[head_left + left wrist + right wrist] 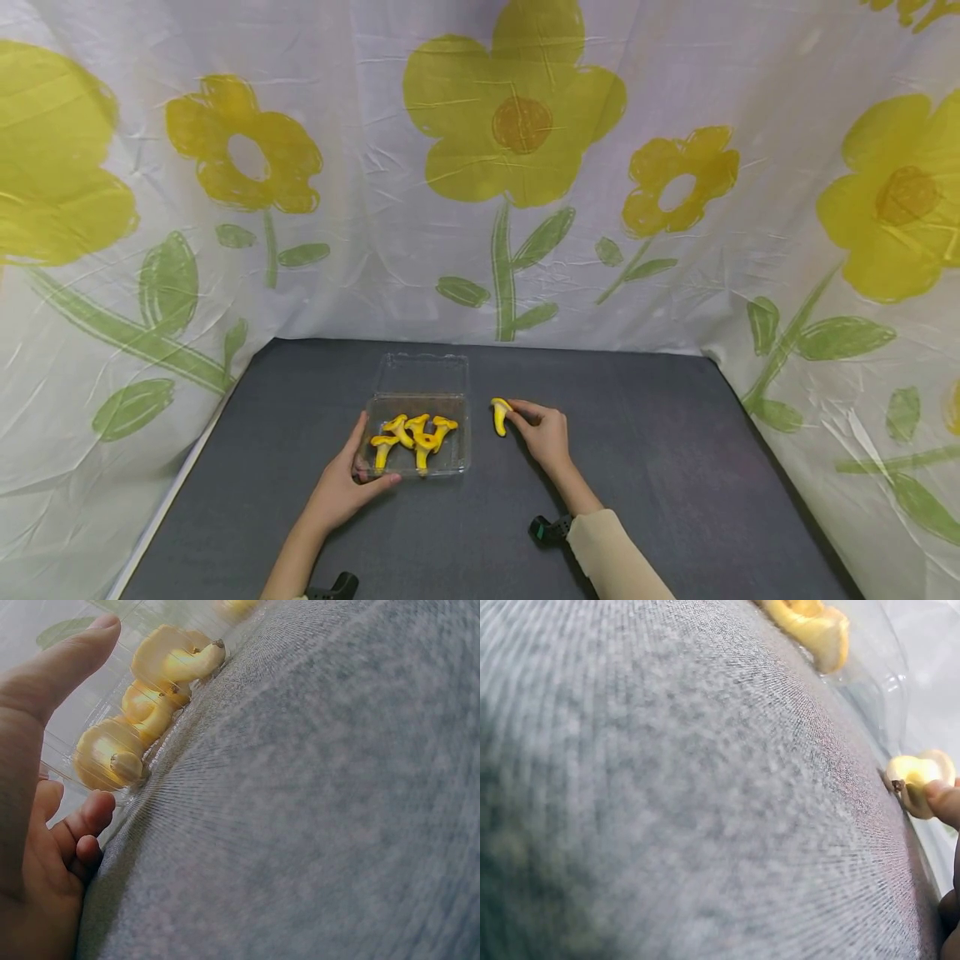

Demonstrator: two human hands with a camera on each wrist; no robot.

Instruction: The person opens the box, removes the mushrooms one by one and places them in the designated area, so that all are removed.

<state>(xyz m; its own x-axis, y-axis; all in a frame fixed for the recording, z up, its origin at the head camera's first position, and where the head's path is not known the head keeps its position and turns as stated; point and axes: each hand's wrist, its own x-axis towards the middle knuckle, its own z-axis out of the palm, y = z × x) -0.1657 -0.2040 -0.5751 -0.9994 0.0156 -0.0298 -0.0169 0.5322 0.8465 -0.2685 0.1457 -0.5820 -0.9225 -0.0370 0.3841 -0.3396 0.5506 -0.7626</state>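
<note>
A clear plastic clamshell box [459,458] lies with its lid [422,372] folded back, away from me. Several yellow chanterelle mushrooms [423,443] are inside; through the wall the left wrist view shows their pale stems [126,765]. My left hand [339,492] holds the box by its near left corner, thumb along the front and fingers at the left side. To the right of the box, my right hand [546,433] pinches one more chanterelle [499,417] between thumb and fingers. In the right wrist view that chanterelle [915,776] is close to the table.
A dark grey cloth-covered table [660,467] lies under everything. White curtains with printed yellow flowers [517,125] hang behind it and at both sides. Black wrist straps [551,530] sit on both forearms.
</note>
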